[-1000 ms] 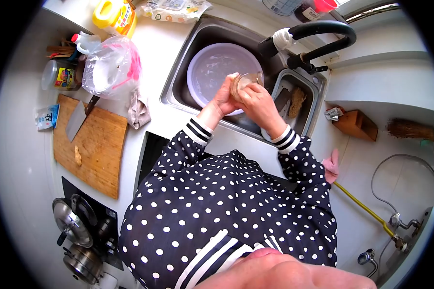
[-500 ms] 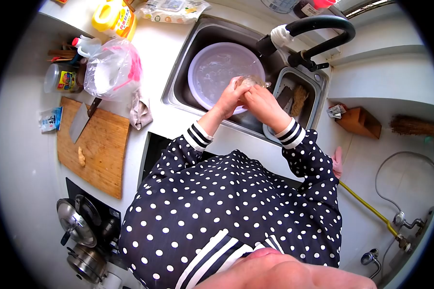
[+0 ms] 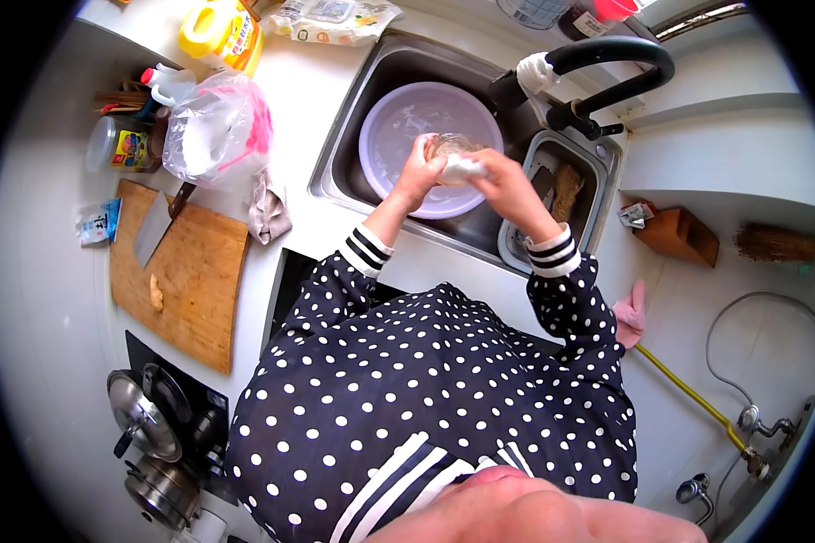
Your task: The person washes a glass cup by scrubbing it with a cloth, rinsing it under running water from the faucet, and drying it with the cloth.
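Over the lilac basin (image 3: 371, 136) in the sink, my left hand (image 3: 415, 174) is closed around a clear glass (image 3: 451, 145). My right hand (image 3: 509, 185) grips a white sponge (image 3: 462, 170) and presses it against the side of the glass nearer to me. Whether the white piece is sponge or folded cloth is hard to make out. Cloudy, sudsy water fills the basin below. Fingers and the white piece hide part of the glass.
A black faucet (image 3: 620, 50) arches over the sink's right. The small side basin (image 3: 598, 167) holds a brown scrubber (image 3: 566, 192). Leftward, a cleaver (image 3: 154, 226) and a ginger piece (image 3: 157, 294) lie on the cutting board (image 3: 204, 299), near a plastic bag (image 3: 213, 136).
The glass has moved slightly left and turned, showing more of itself. My hands have drawn apart a little, and the white sponge now shows in my right hand.
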Action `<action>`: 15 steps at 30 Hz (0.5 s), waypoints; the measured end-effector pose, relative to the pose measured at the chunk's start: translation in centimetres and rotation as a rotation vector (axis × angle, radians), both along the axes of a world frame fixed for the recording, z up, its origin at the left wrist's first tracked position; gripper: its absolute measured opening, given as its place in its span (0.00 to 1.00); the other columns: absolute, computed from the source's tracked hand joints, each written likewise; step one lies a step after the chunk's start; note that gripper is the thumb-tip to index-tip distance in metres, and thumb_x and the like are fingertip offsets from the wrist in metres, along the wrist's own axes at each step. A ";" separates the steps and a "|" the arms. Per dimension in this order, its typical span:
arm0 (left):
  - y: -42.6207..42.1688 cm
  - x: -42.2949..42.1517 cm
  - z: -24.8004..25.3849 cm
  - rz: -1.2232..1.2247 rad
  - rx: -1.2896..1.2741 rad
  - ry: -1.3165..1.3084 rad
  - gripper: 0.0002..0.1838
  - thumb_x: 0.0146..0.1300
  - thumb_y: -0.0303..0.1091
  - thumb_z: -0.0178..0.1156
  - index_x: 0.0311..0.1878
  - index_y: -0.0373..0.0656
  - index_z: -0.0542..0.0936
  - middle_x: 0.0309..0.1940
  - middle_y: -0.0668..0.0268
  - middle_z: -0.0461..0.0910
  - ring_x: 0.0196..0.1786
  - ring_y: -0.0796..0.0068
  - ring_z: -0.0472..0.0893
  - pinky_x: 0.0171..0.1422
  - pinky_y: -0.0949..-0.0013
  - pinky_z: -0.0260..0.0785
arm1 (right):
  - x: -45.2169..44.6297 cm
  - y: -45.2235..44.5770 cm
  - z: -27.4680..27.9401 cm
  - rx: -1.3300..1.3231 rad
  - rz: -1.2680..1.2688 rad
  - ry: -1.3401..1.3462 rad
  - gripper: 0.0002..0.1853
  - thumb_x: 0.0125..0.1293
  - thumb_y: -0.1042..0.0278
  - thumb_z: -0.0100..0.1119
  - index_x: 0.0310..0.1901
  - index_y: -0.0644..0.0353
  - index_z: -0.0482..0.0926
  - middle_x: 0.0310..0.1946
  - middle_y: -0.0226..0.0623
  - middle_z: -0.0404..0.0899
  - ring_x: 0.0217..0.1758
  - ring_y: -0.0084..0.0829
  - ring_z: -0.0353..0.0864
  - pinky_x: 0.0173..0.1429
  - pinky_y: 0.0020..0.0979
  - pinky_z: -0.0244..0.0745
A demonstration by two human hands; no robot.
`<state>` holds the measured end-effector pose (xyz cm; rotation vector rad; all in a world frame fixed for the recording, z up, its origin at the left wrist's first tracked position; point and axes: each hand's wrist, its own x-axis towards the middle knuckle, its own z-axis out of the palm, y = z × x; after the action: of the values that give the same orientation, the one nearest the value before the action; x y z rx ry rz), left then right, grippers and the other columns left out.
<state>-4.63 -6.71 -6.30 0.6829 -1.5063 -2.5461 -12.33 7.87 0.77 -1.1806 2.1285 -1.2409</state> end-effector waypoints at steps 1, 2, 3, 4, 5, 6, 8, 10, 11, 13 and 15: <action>-0.3 -0.1 0.7 0.028 -0.051 -0.064 0.27 0.51 0.25 0.53 0.57 0.40 0.59 0.52 0.58 0.67 0.53 0.68 0.70 0.53 0.67 0.68 | 0.2 0.1 0.3 -0.004 -0.207 -0.137 0.15 0.58 0.72 0.56 0.47 0.66 0.74 0.41 0.46 0.75 0.42 0.38 0.77 0.48 0.29 0.70; -0.6 0.0 -0.1 0.030 -0.180 -0.012 0.27 0.50 0.23 0.52 0.56 0.39 0.60 0.52 0.57 0.67 0.53 0.68 0.70 0.54 0.67 0.67 | 0.2 0.0 0.9 0.040 -0.388 -0.167 0.15 0.61 0.70 0.53 0.49 0.67 0.73 0.44 0.46 0.75 0.42 0.38 0.77 0.47 0.29 0.70; -1.1 -0.1 -1.4 0.033 -0.310 0.047 0.27 0.48 0.21 0.52 0.55 0.39 0.61 0.52 0.57 0.67 0.54 0.68 0.70 0.55 0.67 0.67 | 0.0 -0.4 0.7 -0.017 -0.429 -0.075 0.15 0.61 0.70 0.53 0.49 0.66 0.73 0.44 0.46 0.75 0.43 0.39 0.77 0.48 0.29 0.70; -1.3 -0.2 -2.0 0.031 -0.440 0.105 0.27 0.47 0.19 0.51 0.54 0.39 0.62 0.52 0.56 0.67 0.54 0.68 0.70 0.56 0.67 0.66 | 0.0 -0.8 0.5 -0.075 -0.474 0.016 0.16 0.61 0.71 0.53 0.50 0.66 0.73 0.45 0.47 0.75 0.44 0.39 0.77 0.48 0.30 0.70; -1.3 -0.3 -2.6 0.047 -0.463 0.150 0.27 0.44 0.16 0.49 0.53 0.39 0.64 0.50 0.54 0.67 0.55 0.62 0.69 0.58 0.65 0.63 | 0.3 -1.3 0.0 -0.109 -0.428 -0.015 0.16 0.61 0.71 0.52 0.50 0.65 0.73 0.45 0.47 0.75 0.45 0.40 0.76 0.49 0.31 0.69; -1.2 -0.4 -2.1 0.060 -0.600 0.165 0.27 0.45 0.15 0.49 0.53 0.40 0.64 0.50 0.53 0.67 0.55 0.59 0.69 0.58 0.64 0.63 | 0.7 -2.0 -0.8 -0.144 -0.383 -0.044 0.16 0.60 0.72 0.52 0.50 0.65 0.72 0.45 0.48 0.74 0.46 0.42 0.75 0.51 0.33 0.69; -0.4 -0.2 -0.5 0.089 -0.871 0.191 0.27 0.45 0.15 0.48 0.52 0.41 0.65 0.49 0.52 0.66 0.55 0.53 0.68 0.59 0.62 0.63 | 1.4 -3.2 -1.0 -0.106 -0.248 0.221 0.13 0.60 0.72 0.51 0.47 0.63 0.74 0.45 0.49 0.74 0.48 0.46 0.73 0.55 0.38 0.66; -0.2 -0.3 -0.1 0.120 -0.964 0.286 0.27 0.45 0.14 0.46 0.53 0.42 0.65 0.49 0.51 0.64 0.54 0.46 0.66 0.59 0.60 0.62 | 0.5 -3.8 -2.8 -0.077 -0.327 0.088 0.13 0.60 0.69 0.51 0.46 0.64 0.74 0.47 0.48 0.74 0.51 0.46 0.71 0.56 0.38 0.64; -0.3 -0.2 0.1 0.119 -0.999 0.312 0.26 0.46 0.14 0.47 0.53 0.42 0.65 0.49 0.51 0.64 0.54 0.46 0.66 0.59 0.60 0.62 | 0.2 -3.6 -3.3 -0.048 -0.368 -0.013 0.13 0.60 0.69 0.50 0.46 0.64 0.74 0.47 0.48 0.73 0.52 0.46 0.71 0.57 0.38 0.64; -0.6 -0.2 0.2 0.113 -1.050 0.348 0.27 0.47 0.16 0.49 0.54 0.41 0.64 0.50 0.50 0.63 0.53 0.45 0.66 0.59 0.59 0.61 | -0.3 -3.5 -3.4 0.009 -0.442 -0.212 0.14 0.61 0.68 0.49 0.46 0.65 0.73 0.48 0.48 0.73 0.54 0.46 0.70 0.58 0.39 0.63; -0.5 -0.6 0.1 0.177 -1.055 0.325 0.28 0.46 0.15 0.49 0.55 0.40 0.63 0.50 0.50 0.63 0.53 0.45 0.66 0.59 0.59 0.62 | 1.4 -4.0 -3.1 -0.032 -0.405 0.053 0.14 0.62 0.68 0.48 0.46 0.65 0.73 0.49 0.49 0.72 0.55 0.47 0.69 0.59 0.39 0.62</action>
<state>-5.21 -7.20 -6.19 0.2033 -2.1517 -1.3035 -10.89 3.82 -2.32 -0.8236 2.4794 -1.4250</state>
